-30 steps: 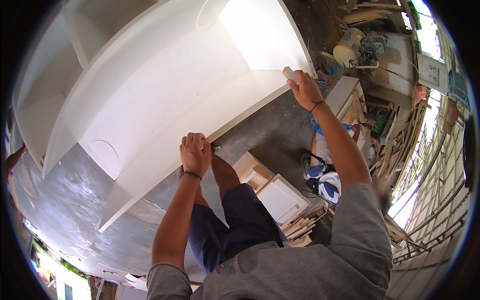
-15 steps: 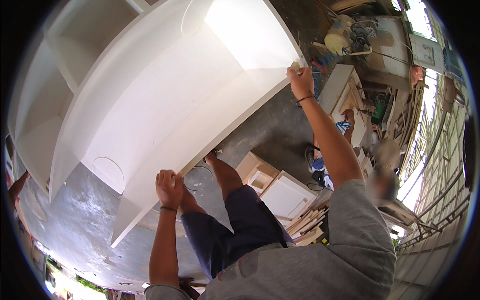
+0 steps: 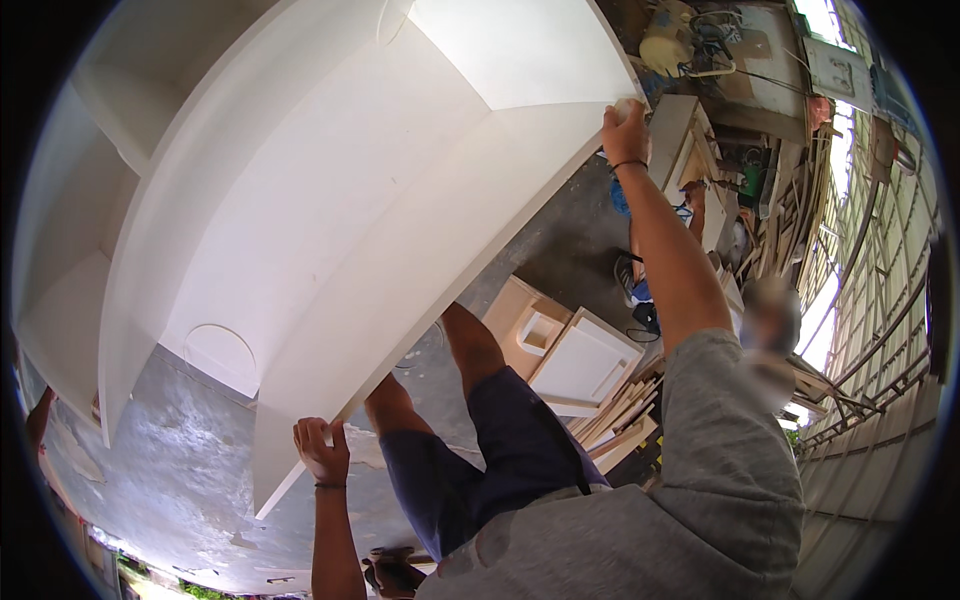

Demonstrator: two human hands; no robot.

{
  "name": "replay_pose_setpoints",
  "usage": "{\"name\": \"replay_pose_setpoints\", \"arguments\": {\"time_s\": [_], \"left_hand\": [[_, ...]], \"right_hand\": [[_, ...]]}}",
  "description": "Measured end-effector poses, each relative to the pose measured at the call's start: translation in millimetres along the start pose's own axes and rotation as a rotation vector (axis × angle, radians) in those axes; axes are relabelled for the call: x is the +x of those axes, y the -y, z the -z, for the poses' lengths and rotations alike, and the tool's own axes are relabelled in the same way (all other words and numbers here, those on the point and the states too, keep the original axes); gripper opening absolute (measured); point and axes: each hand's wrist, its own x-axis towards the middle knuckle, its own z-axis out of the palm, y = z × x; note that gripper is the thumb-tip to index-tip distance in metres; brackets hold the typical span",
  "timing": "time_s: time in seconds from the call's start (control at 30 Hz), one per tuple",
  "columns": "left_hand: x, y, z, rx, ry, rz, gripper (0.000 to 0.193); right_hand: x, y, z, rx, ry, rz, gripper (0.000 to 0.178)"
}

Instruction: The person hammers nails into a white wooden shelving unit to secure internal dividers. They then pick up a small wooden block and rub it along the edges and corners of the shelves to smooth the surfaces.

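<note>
A large white cabinet (image 3: 350, 230) with open compartments fills the upper left and centre, its long front edge slanting across me. My right hand (image 3: 627, 135) is closed at the far right corner of that edge, around a small pale block (image 3: 628, 106) that shows only in part. Near the pointed lower end of the cabinet's panel, my left hand (image 3: 322, 455) is closed with its thumb up, against or just beside the edge. A pale spot shows between its thumb and fingers; what it is I cannot make out.
My legs stand just below the edge. A wooden drawer or cabinet part (image 3: 555, 340) and several wood strips (image 3: 620, 425) lie right of them. Beyond my right arm are another person (image 3: 695, 205), a white cabinet piece (image 3: 672, 130) and a compressor (image 3: 665, 45).
My left hand has slid down along the panel edge toward its pointed end. My right hand stays at the far corner. The whole view has shifted slightly.
</note>
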Motion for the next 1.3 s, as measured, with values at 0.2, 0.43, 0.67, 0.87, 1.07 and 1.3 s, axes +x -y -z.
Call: {"name": "replay_pose_setpoints", "arguments": {"time_s": [0.2, 0.43, 0.67, 0.87, 1.07, 1.3], "left_hand": [[-17, 20, 11, 0.036, 0.033, -0.044, 0.03], [-29, 31, 16, 0.057, 0.027, -0.028, 0.025], [-30, 36, 11, 0.054, -0.005, -0.03, 0.025], [-30, 37, 12, 0.046, 0.003, -0.027, 0.025], [-35, 44, 20, 0.005, 0.013, -0.023, 0.03], [-45, 64, 32, -0.029, 0.036, -0.023, 0.027]], "right_hand": [[-9, 10, -3, -0.011, 0.01, -0.092, 0.05], [3, -1, -4, -0.064, 0.01, -0.042, 0.051], [0, 0, -9, 0.006, -0.046, -0.051, 0.05], [-25, 15, -13, -0.013, -0.036, -0.081, 0.052], [0, -7, -7, -0.096, -0.017, 0.007, 0.051], [-13, 2, -12, -0.057, -0.106, 0.008, 0.05]]}}
